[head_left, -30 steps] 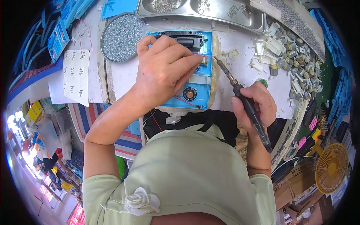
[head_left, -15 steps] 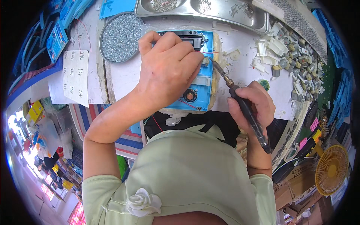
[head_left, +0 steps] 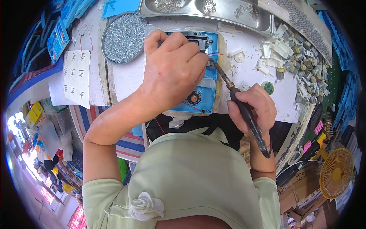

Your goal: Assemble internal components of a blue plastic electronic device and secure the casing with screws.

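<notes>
A blue plastic housing lies open on a pale pad at the middle of the table. Over it bends my left hand, fingers curled and closed near its right edge; the hand hides what is between the fingertips. My right hand grips the black handle of a soldering iron. The iron's tip meets the housing's right side, close to my left fingertips and some thin red wires. A round part with a copper-coloured centre sits low in the housing.
A round tray of small screws stands left of the housing, with a handwritten paper beyond it. At the back is a compartmented metal tray. White and grey small parts are heaped on the right, near a green round item.
My right hand has shifted slightly left, bringing the soldering iron's tip closer to my left fingertips. My left hand has moved barely to the right.
</notes>
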Demonstrator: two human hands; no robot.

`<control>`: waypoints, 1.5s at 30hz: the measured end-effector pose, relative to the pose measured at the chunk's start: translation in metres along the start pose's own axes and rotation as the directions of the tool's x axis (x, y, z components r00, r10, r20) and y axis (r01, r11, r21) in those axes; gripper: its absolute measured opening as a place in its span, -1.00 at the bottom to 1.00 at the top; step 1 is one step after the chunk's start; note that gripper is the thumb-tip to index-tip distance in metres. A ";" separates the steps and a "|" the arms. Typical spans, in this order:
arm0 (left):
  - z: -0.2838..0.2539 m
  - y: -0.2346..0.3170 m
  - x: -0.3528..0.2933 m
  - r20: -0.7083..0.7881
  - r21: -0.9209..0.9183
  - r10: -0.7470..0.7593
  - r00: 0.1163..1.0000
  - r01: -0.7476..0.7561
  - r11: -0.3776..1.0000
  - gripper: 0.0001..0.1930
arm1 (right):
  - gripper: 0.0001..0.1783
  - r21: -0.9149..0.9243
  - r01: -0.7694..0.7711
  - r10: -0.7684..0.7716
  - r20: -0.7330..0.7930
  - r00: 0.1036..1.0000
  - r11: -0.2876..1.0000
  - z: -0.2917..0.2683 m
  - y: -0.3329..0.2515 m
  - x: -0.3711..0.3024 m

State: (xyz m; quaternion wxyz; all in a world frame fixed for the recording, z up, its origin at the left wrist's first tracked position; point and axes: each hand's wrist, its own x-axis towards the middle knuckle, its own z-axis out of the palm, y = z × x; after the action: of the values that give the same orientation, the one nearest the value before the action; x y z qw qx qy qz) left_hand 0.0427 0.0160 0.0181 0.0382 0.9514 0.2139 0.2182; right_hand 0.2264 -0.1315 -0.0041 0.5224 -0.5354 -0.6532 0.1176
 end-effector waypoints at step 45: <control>-0.012 -0.005 -0.002 -0.123 -0.067 0.048 0.991 -0.056 0.996 -0.73 | -0.54 -0.039 0.001 -0.003 -0.068 0.998 0.999 -0.010 0.000 -0.016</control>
State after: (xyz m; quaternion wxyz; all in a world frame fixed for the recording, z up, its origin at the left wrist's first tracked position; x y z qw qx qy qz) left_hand 0.0340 0.0192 0.0271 0.0527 0.9397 0.1831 0.2841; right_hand 0.2329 -0.1484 -0.0088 0.5341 -0.5485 -0.6376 0.0860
